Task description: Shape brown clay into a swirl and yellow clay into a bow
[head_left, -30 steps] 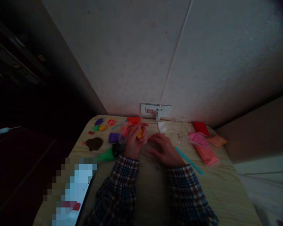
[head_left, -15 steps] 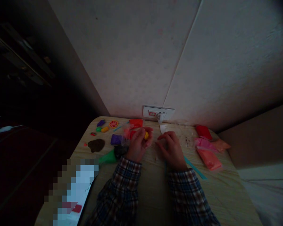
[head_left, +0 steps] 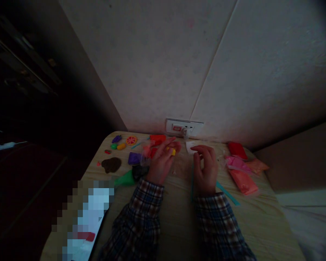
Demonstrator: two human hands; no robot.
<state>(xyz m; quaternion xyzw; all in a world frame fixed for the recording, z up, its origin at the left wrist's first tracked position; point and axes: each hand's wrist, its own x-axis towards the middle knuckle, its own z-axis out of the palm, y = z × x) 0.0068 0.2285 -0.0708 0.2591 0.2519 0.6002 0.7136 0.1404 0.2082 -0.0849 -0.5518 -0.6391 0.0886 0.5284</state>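
Observation:
My left hand [head_left: 161, 165] is curled around a small yellow lump of modelling clay [head_left: 172, 151], partly hidden by its fingers. To the right, my right hand [head_left: 205, 168] hovers over the table with fingers bent. Its thumb and forefinger stand apart, and nothing shows between them. Behind my left hand lie red clay packets [head_left: 157, 139]. A purple clay packet [head_left: 134, 158] and a black packet [head_left: 139, 173] are left of it, by a green packet [head_left: 125, 178]. A white piece [head_left: 190, 147] lies behind the gap between my hands.
Small clay fruit shapes, including a citrus slice [head_left: 131, 140] and purple grapes [head_left: 116, 139], sit at the back left near a brown flat piece [head_left: 111, 165]. A phone [head_left: 91, 217] lies front left. Red, pink and orange packets [head_left: 243, 181] lie right, with blue strips [head_left: 228, 193] nearby.
My right hand has lifted and shifted right, away from my left, its thumb and forefinger still apart. My left hand's fingers have straightened somewhat around the yellow clay. The view has tilted slightly.

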